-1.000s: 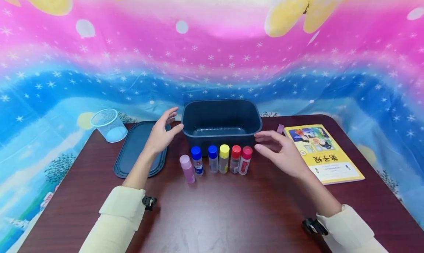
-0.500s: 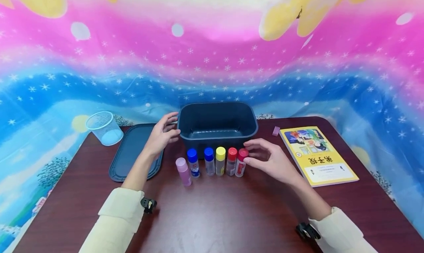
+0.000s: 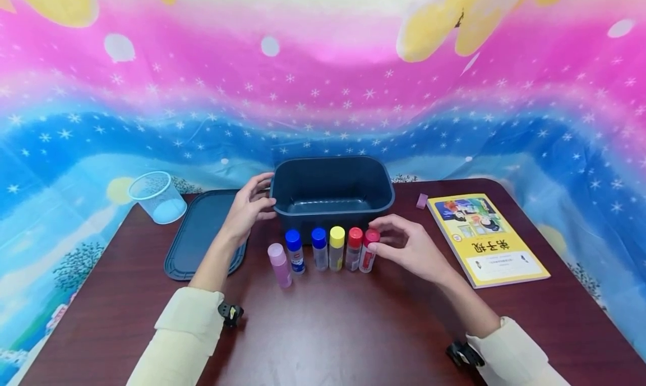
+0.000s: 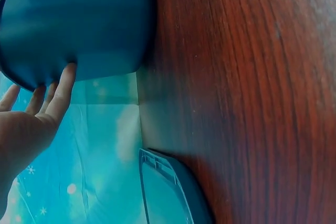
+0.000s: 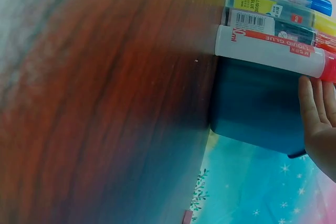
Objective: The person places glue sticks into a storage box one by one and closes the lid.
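Observation:
My left hand (image 3: 247, 211) rests its fingertips on the left side of a dark blue plastic bin (image 3: 303, 223); in the left wrist view its fingers (image 4: 63, 90) are fairly straight against the bin's wall. With thumb and fingers, my right hand (image 3: 416, 248) pinches the red cap of a white liquid glue bottle (image 3: 367, 260), which stands upright at the right end of a row before the bin. Beside it stand a clear red-capped bottle (image 3: 353, 251), a yellow-capped one (image 3: 336, 251), two blue-capped ones, here (image 3: 320, 252) and a labelled glue bottle (image 3: 295, 254), and a pink tube (image 3: 280, 268).
A dark lid (image 3: 197, 234) lies left of the bin, partly behind my left arm. Past it stands a light blue mesh cup (image 3: 158, 198). On the right are a yellow book (image 3: 487, 240) and a small purple block (image 3: 421, 201). Patterned cloth hangs behind the table.
My right hand has moved left and down from beside the bin to the red-capped glue bottle. My left hand has come from just off the bin to touch its left side.

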### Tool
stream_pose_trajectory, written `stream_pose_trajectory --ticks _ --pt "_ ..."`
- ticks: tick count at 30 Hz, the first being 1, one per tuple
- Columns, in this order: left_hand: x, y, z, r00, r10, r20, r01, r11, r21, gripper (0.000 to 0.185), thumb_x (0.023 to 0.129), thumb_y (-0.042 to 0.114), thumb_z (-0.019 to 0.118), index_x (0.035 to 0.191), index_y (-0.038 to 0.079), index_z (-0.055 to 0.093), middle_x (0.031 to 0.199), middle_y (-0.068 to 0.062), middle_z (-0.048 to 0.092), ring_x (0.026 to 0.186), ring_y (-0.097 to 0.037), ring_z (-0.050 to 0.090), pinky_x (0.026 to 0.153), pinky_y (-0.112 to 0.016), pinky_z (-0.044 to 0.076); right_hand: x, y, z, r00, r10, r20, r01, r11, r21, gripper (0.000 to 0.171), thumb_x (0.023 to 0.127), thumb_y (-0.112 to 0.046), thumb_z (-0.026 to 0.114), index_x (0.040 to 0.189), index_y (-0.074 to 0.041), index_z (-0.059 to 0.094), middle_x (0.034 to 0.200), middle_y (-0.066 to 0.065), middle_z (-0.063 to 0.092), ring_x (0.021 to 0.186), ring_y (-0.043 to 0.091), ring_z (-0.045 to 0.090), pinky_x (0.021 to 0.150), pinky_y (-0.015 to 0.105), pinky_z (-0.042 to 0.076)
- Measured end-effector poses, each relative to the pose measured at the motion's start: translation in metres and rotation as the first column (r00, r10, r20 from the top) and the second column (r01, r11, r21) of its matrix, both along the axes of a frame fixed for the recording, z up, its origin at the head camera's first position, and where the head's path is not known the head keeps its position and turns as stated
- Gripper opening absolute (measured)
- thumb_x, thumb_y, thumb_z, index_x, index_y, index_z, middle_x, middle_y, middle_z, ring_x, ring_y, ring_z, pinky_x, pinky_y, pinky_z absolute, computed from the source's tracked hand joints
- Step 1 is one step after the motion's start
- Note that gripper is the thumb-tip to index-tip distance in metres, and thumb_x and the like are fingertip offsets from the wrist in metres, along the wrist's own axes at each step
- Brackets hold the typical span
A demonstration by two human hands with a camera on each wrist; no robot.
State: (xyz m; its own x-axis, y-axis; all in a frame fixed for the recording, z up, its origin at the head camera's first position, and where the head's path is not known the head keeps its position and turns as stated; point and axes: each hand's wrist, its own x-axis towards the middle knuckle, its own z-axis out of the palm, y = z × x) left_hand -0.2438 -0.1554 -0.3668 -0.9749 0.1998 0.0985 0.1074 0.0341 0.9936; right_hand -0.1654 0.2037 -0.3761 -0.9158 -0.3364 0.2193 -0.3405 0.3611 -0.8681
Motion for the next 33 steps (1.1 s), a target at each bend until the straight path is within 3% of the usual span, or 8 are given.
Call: stream_pose_trajectory --ticks 7,22,33 --pt "0.002 -0.001 -0.002 0.999 0.01 0.037 -0.01 1.0 -0.01 0.054 0.101 0.005 0.052 0.154 0.006 0.04 0.155 -0.014 0.036 0.135 -0.036 0.043 0.097 -0.054 0.053 0.001 0.001 0.0 1.0 -0.008 0.009 0.008 0.999 0.032 0.037 0.089 -0.017 0.08 0.123 -0.009 0.066 0.116 0.006 0.067 0.102 0.024 0.069 0.086 0.028 0.058" --pt "-0.001 0.0 -0.003 0.999 0.019 0.034 -0.019 1.0 0.015 0.056 0.1 0.004 0.052 0.154 0.005 0.04 0.153 -0.016 0.038 0.133 -0.039 0.042 0.096 -0.053 0.053 -0.002 0.008 0.006 0.999 -0.045 -0.019 0.045 0.998 0.038 0.034 0.09 -0.015 0.079 0.122 -0.008 0.068 0.114 0.006 0.069 0.102 0.023 0.069 0.086 0.025 0.057" --pt "-0.001 0.001 -0.005 0.999 0.021 0.04 -0.022 0.999 0.029 0.056 0.1 0.006 0.054 0.155 0.009 0.041 0.155 -0.013 0.039 0.137 -0.034 0.043 0.098 -0.054 0.052 -0.005 0.019 0.025 0.99 -0.118 -0.08 0.119 0.993 0.011 0.033 0.093 -0.013 0.075 0.124 -0.004 0.067 0.117 0.01 0.067 0.101 0.02 0.069 0.083 0.021 0.057"
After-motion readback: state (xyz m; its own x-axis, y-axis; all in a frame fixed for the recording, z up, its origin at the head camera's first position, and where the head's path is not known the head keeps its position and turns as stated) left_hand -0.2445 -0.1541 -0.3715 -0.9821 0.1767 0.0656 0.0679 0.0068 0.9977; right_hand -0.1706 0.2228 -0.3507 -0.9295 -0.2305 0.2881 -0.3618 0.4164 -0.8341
